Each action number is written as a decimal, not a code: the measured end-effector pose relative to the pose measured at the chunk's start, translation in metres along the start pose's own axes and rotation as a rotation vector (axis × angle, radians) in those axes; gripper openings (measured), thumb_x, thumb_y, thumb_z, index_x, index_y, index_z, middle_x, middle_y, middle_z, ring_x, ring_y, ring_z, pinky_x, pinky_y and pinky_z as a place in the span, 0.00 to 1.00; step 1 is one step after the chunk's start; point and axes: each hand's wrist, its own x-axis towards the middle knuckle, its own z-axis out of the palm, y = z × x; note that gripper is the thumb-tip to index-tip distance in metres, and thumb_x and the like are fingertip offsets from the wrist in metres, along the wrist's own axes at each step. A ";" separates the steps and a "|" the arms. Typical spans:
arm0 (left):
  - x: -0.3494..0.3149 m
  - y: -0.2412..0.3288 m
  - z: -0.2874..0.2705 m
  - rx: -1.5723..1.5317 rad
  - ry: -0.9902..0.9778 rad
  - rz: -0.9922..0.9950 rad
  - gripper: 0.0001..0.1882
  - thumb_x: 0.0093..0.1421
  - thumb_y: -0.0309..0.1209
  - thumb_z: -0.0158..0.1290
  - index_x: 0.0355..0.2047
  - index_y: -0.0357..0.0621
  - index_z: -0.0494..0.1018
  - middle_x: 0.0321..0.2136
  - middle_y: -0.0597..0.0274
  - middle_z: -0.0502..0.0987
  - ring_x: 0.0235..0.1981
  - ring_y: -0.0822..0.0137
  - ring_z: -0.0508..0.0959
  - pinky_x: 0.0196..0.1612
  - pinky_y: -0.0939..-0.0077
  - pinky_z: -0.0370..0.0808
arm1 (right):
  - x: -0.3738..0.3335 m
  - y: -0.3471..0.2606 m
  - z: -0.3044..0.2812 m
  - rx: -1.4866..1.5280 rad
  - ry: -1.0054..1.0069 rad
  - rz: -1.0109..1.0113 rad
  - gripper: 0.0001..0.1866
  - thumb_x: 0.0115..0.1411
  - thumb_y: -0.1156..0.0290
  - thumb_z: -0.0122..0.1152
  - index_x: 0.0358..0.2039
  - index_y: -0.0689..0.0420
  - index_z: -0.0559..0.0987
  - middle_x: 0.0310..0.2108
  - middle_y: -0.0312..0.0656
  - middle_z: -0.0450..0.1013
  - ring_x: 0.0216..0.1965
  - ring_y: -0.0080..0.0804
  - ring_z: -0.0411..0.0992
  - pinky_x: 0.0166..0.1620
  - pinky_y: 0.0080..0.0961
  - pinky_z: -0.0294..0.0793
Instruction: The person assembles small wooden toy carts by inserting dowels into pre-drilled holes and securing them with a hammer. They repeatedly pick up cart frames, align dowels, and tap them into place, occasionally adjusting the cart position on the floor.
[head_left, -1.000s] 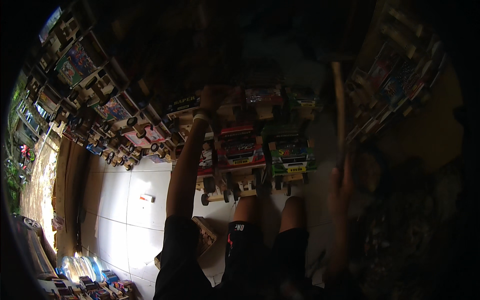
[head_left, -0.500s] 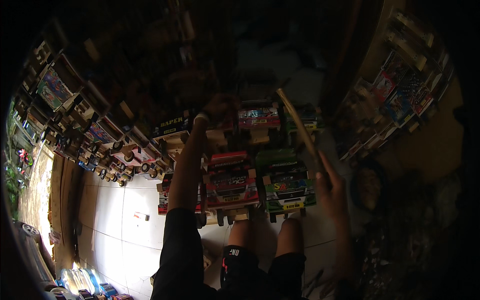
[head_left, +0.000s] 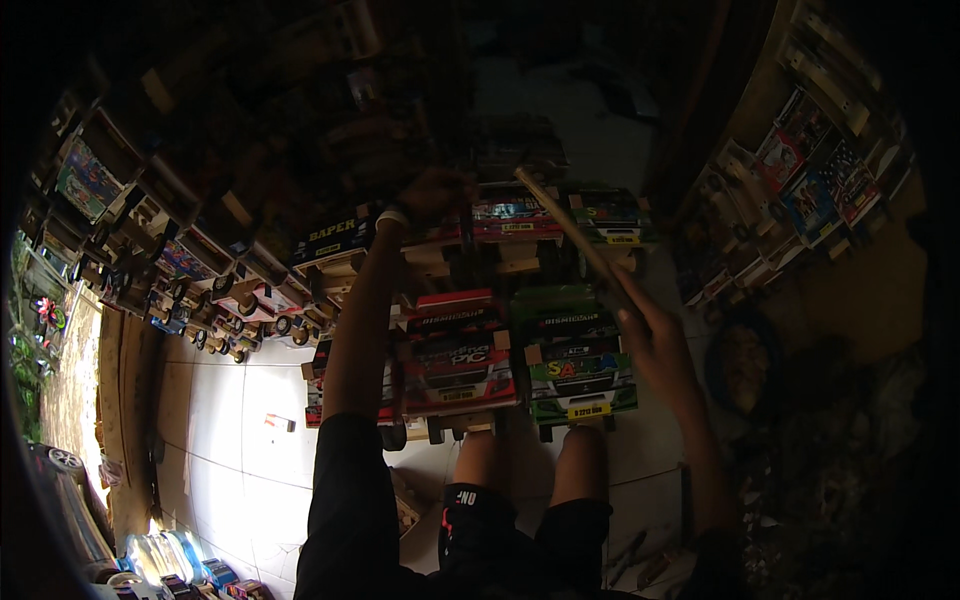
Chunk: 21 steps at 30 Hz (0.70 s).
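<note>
My right hand (head_left: 650, 335) is closed round a long wooden stick (head_left: 565, 225), which slants up and left over the toy trucks. My left hand (head_left: 435, 195) reaches to the far row, its fingers bent together in shadow; what they hold, if anything, is too dark to make out. Below the stick stand a red toy truck (head_left: 458, 375) and a green toy truck (head_left: 582, 375) with printed fronts. Behind them are a black toy truck (head_left: 335, 240), a pink-red one (head_left: 515, 212) and another green one (head_left: 615, 218). My left forearm partly covers a red truck (head_left: 318, 385).
Many wooden toy trucks (head_left: 150, 220) are stacked at the left, and more (head_left: 800, 200) at the right. A round basin (head_left: 742, 365) sits on the right. White floor tiles (head_left: 215, 430) lie at the left, with a small object (head_left: 280, 423) on them. Tools (head_left: 628, 555) lie near my right arm.
My right hand has moved up and left, carrying the stick's far end left toward my left hand. The left hand has shifted slightly left and up.
</note>
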 end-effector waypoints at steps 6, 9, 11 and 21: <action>-0.006 0.010 0.001 0.018 -0.006 0.008 0.13 0.69 0.33 0.57 0.49 0.38 0.80 0.40 0.62 0.84 0.40 0.72 0.81 0.45 0.75 0.79 | 0.015 -0.003 -0.003 -0.085 -0.071 -0.013 0.30 0.72 0.76 0.51 0.72 0.43 0.65 0.23 0.46 0.72 0.20 0.24 0.65 0.30 0.24 0.68; -0.007 0.010 0.004 0.000 0.024 -0.018 0.12 0.69 0.32 0.57 0.48 0.37 0.81 0.40 0.60 0.84 0.42 0.69 0.83 0.49 0.73 0.80 | 0.023 -0.002 -0.003 -0.149 -0.074 -0.019 0.30 0.72 0.76 0.52 0.72 0.43 0.64 0.24 0.49 0.74 0.20 0.27 0.69 0.30 0.26 0.69; -0.006 0.008 0.004 0.010 0.027 0.021 0.12 0.69 0.32 0.57 0.47 0.38 0.82 0.40 0.60 0.84 0.42 0.69 0.83 0.50 0.73 0.80 | 0.025 -0.002 -0.004 -0.133 -0.079 -0.002 0.31 0.71 0.76 0.53 0.72 0.43 0.64 0.27 0.50 0.76 0.23 0.28 0.72 0.32 0.27 0.71; -0.003 0.002 0.002 0.106 0.046 0.045 0.11 0.68 0.31 0.57 0.46 0.39 0.83 0.39 0.61 0.85 0.39 0.70 0.83 0.47 0.72 0.80 | 0.026 0.000 -0.002 -0.156 -0.107 0.041 0.31 0.71 0.76 0.54 0.72 0.43 0.65 0.31 0.52 0.79 0.23 0.29 0.75 0.33 0.28 0.73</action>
